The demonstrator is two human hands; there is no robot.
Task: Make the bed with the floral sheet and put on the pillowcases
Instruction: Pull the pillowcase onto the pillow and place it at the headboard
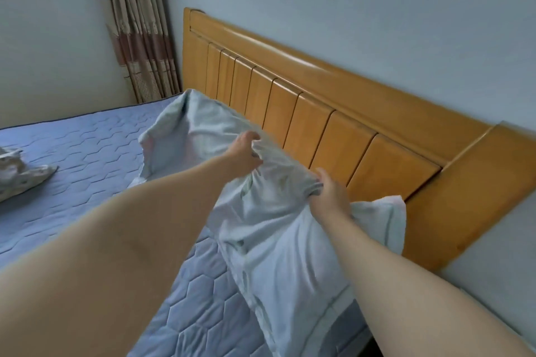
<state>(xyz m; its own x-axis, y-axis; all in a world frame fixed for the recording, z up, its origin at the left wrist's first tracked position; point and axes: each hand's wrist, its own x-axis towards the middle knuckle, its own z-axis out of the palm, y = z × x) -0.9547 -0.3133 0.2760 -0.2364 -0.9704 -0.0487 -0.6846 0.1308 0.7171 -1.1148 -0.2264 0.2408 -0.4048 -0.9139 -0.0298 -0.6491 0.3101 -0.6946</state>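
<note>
While both hands clench bunched fabric, the left hand (245, 153) and right hand (330, 195) hold one pale pillowcase (290, 255) stretched between them. Its lower part bulges; the filling is hidden. One quilted blue mattress (87, 153) lies beneath, one wooden headboard (319, 124) beyond. One floral cloth (17, 174) lies well apart, far left.

Soft, cool daylight; wide-angle bowing at edges, slight blur throughout.
</note>
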